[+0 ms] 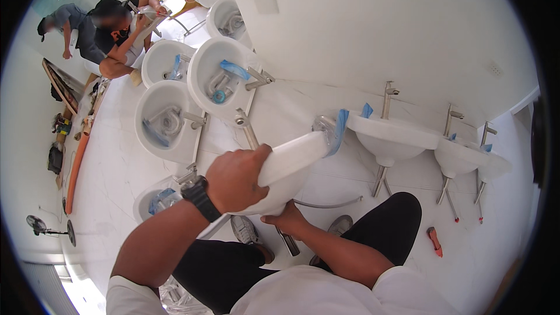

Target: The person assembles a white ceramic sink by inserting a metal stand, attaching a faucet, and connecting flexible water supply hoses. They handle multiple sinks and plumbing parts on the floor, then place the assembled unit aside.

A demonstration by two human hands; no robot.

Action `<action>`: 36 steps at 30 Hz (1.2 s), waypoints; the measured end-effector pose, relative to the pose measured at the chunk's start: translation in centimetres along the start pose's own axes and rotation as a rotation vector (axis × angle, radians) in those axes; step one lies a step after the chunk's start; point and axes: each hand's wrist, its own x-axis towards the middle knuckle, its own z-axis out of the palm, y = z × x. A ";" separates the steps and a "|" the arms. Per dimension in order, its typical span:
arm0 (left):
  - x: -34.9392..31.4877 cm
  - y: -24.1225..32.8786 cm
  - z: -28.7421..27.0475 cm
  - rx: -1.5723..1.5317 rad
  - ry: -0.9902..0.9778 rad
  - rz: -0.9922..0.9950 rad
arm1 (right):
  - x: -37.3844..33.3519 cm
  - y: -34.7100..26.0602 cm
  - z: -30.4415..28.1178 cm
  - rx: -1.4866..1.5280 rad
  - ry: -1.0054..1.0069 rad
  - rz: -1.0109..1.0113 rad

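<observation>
A white washbasin (297, 156) is tilted on its side in front of me, between my knees. My left hand (238, 179), with a black watch on the wrist, is closed over its rim. Beneath the bowl, my right hand (287, 220) is closed round the top of the metal drain pipe (287, 242); some of its fingers are hidden. A metal tap (247, 130) is fitted to this basin beyond my left hand. Clear and blue plastic wrapping (336, 133) shows at the bowl's far edge. A flexible hose (332, 205) trails to the right.
Several basins, one of them a basin (169, 121) with wrapped fittings, stand at left. More basins with taps, including a basin (394, 140), line the right wall. A red-handled tool (434, 241) lies on the floor. Two people work at far left, near an orange pipe (77, 166).
</observation>
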 end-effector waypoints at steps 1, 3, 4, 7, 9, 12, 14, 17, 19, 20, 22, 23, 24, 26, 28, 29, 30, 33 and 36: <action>0.3 0.0 0.8 0.020 -0.030 -0.006 | 0.3 0.7 0.2 0.021 0.004 0.035; 0.7 0.0 2.3 0.046 -0.115 -0.026 | 0.8 1.9 0.5 0.024 0.001 0.063; 1.0 -0.1 2.9 0.051 -0.132 -0.019 | 1.1 2.3 0.6 0.028 0.014 0.110; 1.9 0.0 4.6 0.048 -0.212 -0.018 | 1.3 3.1 0.6 0.119 -0.001 0.145; 2.5 0.2 5.5 0.042 -0.221 0.005 | 1.5 3.3 0.4 0.178 -0.020 0.175; 3.2 0.1 6.5 0.045 -0.249 0.016 | 2.1 3.5 0.1 0.213 -0.064 0.207; 3.5 -0.1 7.1 0.048 -0.264 0.024 | 2.6 3.7 0.1 0.145 -0.061 0.200; 4.0 -0.4 7.9 0.058 -0.283 0.019 | 3.4 4.0 0.2 0.178 -0.042 0.192; 4.3 -0.5 8.5 0.072 -0.309 -0.003 | 3.9 4.1 0.0 0.161 -0.082 0.242; 4.3 -0.6 8.8 0.073 -0.301 0.002 | 4.1 4.1 0.0 0.153 -0.103 0.269; 4.4 -0.7 9.4 0.076 -0.283 0.013 | 4.3 4.1 -0.1 0.169 -0.073 0.275; 4.5 -0.8 9.6 0.079 -0.284 0.018 | 4.5 4.1 -0.2 0.176 -0.057 0.278; 4.5 -0.9 9.8 0.081 -0.285 0.022 | 4.5 4.1 -0.2 0.196 -0.068 0.305; 4.5 -1.0 10.1 0.078 -0.283 0.032 | 4.7 4.1 -0.3 0.233 -0.094 0.360; 4.6 -1.2 10.3 0.060 -0.282 0.040 | 4.9 4.1 -0.4 0.233 -0.102 0.328; 4.6 -1.2 10.3 0.067 -0.275 0.048 | 5.0 4.2 -0.4 0.232 -0.097 0.317; 4.7 -1.3 10.4 0.066 -0.280 0.050 | 5.1 4.2 -0.4 0.244 -0.114 0.315; 4.8 -1.6 10.6 0.062 -0.281 0.070 | 5.4 4.1 -0.6 0.240 -0.131 0.342; 4.7 -1.8 10.8 0.053 -0.273 0.078 | 5.5 4.3 -0.8 0.191 -0.129 0.380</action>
